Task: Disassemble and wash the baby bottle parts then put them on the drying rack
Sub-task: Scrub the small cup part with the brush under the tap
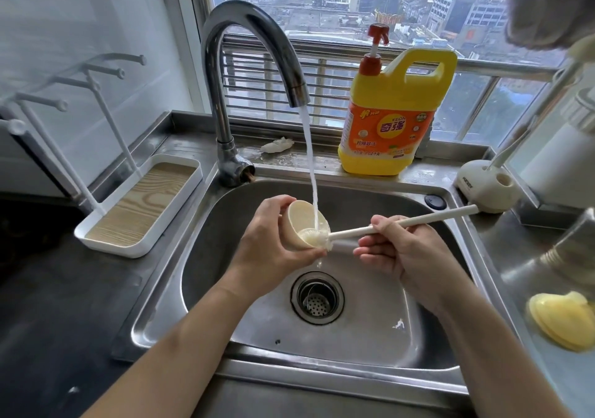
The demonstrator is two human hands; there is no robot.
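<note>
Steel sink [370,330]: stainless basin set in a steel table [502,234]; strainer drain [317,298] at centre.
Faucet [248,63]: chrome gooseneck, running; the stream [310,166] falls into the cap.
Bottle cap [306,226]: cream, cup-shaped, held over the basin above the drain, its opening tilted up and to the right.
Left hand [270,250]: wrapped around the cap from the left and below, thumb over the top rim, forearm coming up from the lower left.
Bottle brush [396,224]: white, long straight handle running up and right; wet bristle head pressed inside the cap mouth.
Right hand [405,253]: closed on the brush handle near mid-length, fingertips pinching it, lower fingers curled loosely; forearm enters from the lower right.
Detergent jug [396,111]: yellow with red pump, on the ledge behind the sink; orange label reads "KEON" with large Chinese characters; smaller print not legible.
Brush stand [483,189]: cream, right of the sink; grey lettering too blurred to read.
Drying rack [138,205]: white tray with wood-grain base, left of the sink; white pegged arms rising from it; nothing hung on it.
Yellow parts [563,321]: on the table at far right, blurred.
Window [354,2]: city buildings beyond.
</note>
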